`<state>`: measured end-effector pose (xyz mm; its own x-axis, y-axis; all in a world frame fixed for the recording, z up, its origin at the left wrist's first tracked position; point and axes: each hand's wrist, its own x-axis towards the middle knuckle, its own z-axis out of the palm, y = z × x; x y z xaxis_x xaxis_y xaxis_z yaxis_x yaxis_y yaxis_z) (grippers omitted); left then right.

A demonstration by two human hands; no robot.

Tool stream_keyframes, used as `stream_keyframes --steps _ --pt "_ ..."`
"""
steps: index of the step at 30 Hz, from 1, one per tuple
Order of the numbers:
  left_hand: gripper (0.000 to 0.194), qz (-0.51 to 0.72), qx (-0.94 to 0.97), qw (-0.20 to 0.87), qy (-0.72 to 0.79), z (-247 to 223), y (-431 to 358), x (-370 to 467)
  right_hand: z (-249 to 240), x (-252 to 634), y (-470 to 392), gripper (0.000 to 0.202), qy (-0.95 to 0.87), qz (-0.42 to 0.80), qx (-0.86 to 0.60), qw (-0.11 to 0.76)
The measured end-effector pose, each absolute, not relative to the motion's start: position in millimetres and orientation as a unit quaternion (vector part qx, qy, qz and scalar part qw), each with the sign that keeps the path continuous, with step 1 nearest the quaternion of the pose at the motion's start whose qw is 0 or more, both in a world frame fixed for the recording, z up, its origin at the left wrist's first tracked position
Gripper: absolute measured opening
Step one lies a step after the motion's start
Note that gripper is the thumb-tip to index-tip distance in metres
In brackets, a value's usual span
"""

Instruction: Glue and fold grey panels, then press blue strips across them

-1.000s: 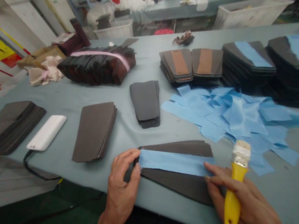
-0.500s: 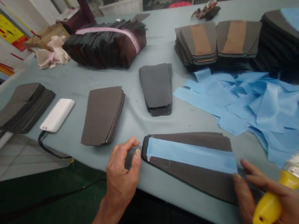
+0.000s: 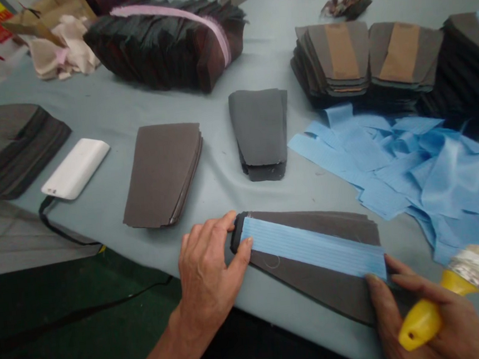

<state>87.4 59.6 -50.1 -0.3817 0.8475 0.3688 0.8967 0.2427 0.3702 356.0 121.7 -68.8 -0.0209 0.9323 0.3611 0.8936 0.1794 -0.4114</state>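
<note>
2 hands (image 3: pixel 211 263) (image 3: pixel 453 325), 1 brush (image 3: pixel 459 283), 1 wht device (image 3: pixel 76 168)

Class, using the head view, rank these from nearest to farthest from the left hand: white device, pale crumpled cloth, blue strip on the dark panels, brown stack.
1. Blue strip, at the left hand.
2. Brown stack, just beyond, slightly left.
3. White device, farther left.
4. Pale crumpled cloth, far upper left.

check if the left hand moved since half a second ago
Yes: judged against the brown stack, the left hand moved right, to the blue strip.
</note>
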Motion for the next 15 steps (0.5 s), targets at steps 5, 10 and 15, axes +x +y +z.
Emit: stream_keyframes --steps 5,10,15 --pt "0.031 -0.282 -0.551 0.035 -0.785 -50.7 58.5 87.9 -68.5 357.5 122.5 0.050 -0.717 0.035 -0.635 0.286" --pt "0.030 -0.296 -0.546 0.034 -0.783 -52.1 58.4 88.4 -75.4 367.6 132.9 0.051 -0.724 0.058 -0.627 0.282" --pt "0.027 -0.318 -0.541 0.025 -0.778 -52.8 56.7 86.3 -79.3 376.9 140.7 0.056 -0.737 0.061 -0.617 0.269"
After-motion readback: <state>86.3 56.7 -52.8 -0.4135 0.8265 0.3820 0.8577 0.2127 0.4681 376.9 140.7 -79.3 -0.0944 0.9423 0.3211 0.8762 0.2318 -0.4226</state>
